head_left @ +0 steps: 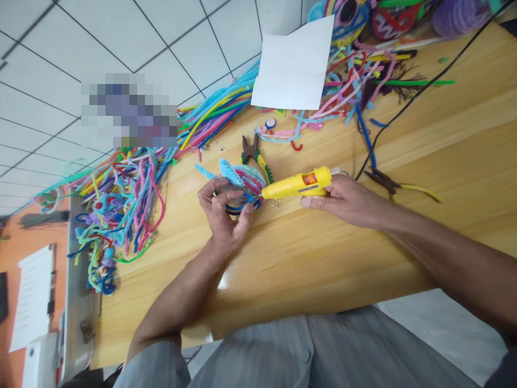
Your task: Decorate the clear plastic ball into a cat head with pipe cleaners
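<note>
Your left hand: fingers curled around the round, multicoloured, fuzzy pipe-cleaner craft, over the pale wooden table | your right hand: wrapped round the yellow plastic glue gun, nozzle at the craft's edge, contact unclear

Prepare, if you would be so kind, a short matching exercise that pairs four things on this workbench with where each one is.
Things:
1. Yellow glue gun
2. White paper
3. Green-and-yellow pliers
4. Pipe-cleaner craft

Places:
A. Lying just beyond the craft
B. In the left hand
C. In the right hand
D. Among the colourful pipe cleaners

Pairs: 1-C, 2-D, 3-A, 4-B
</note>
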{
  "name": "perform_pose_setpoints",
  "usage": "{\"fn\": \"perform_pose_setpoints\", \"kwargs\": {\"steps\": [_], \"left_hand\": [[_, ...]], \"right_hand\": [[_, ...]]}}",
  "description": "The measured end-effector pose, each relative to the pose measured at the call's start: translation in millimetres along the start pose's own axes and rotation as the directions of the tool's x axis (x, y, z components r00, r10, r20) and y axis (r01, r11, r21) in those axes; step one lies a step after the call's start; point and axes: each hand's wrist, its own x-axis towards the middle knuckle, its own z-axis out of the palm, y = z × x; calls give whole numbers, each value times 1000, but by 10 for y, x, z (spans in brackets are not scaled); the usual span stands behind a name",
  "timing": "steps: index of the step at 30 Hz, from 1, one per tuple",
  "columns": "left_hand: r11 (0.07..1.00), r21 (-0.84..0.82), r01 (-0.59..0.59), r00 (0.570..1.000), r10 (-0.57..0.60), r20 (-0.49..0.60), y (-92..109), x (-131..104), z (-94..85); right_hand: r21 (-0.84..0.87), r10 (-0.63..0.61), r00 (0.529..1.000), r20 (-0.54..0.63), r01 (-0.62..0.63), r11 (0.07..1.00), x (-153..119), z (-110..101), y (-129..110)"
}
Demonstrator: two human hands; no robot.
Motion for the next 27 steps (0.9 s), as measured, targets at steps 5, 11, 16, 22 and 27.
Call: {"fn": "perform_pose_setpoints", "kwargs": {"steps": [5,11,16,22,27], "left_hand": [[999,-42,3,1000,-4,-5,5,1,2],[999,-42,-5,1000,5,1,8,-1,-4],[1000,-15,-11,1000,11,8,20,2,-13],[1000,-4,-6,1000,6,0,19,3,0],[1000,-14,-14,1000,14,-8,19,12,13]], "right_hand": [[10,4,1000,8,-4,1000,6,4,4],[22,1,1000,4,-1,1000,13,11,-3],[15,-23,1000,-8,23,1000,12,8,6],[-8,-17,1000,-10,17,1000,12,6,27],[-15,9,1000,-16,-9,1000,10,6,3]]}}
